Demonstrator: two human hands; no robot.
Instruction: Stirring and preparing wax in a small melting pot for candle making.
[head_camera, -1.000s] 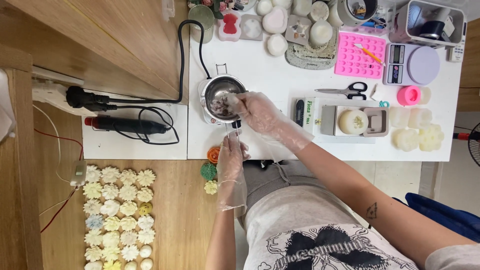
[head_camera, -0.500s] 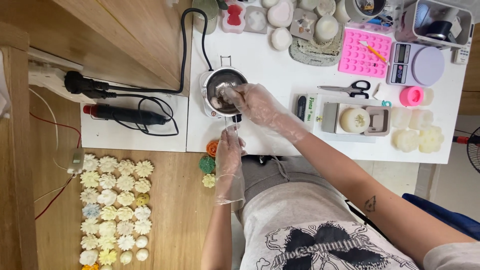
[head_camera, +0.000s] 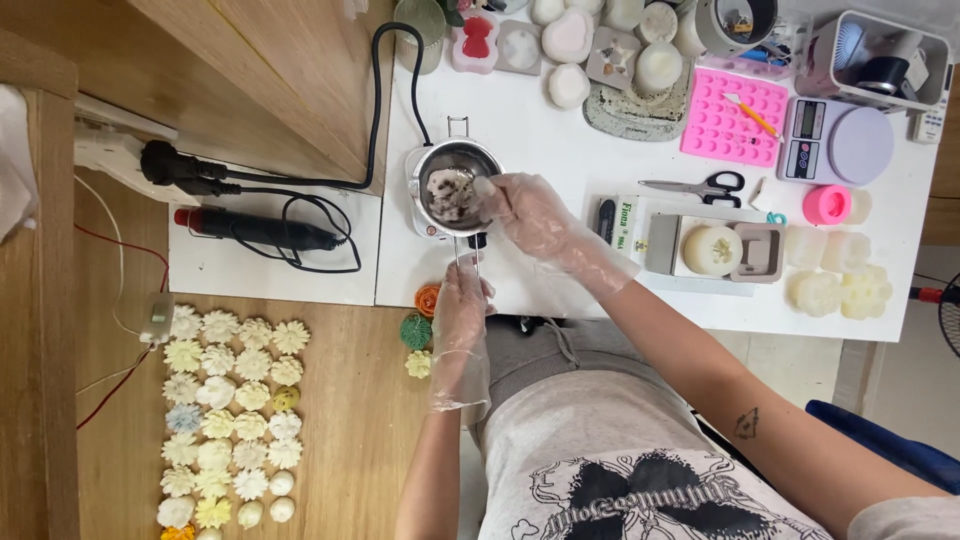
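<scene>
Nearest to the person, the left hand (head_camera: 462, 298) in a thin plastic glove is closed around the handle of the small metal pot (head_camera: 452, 187), which seems to keep the pot steady on its little hot plate (head_camera: 420, 212) near the front edge of the white surface (head_camera: 520, 130). Just beyond, at about 1 o'clock from the left hand, the gloved right hand (head_camera: 528, 208) is clenched on something thin at the pot rim, probably a stirrer; I cannot tell exactly. The pot holds pale lumps. Further, at 2 o'clock, scissors (head_camera: 700, 186) and a pink mould (head_camera: 733, 117) lie well apart. Compared with one second ago, the right hand has moved from over the pot to its right rim.
</scene>
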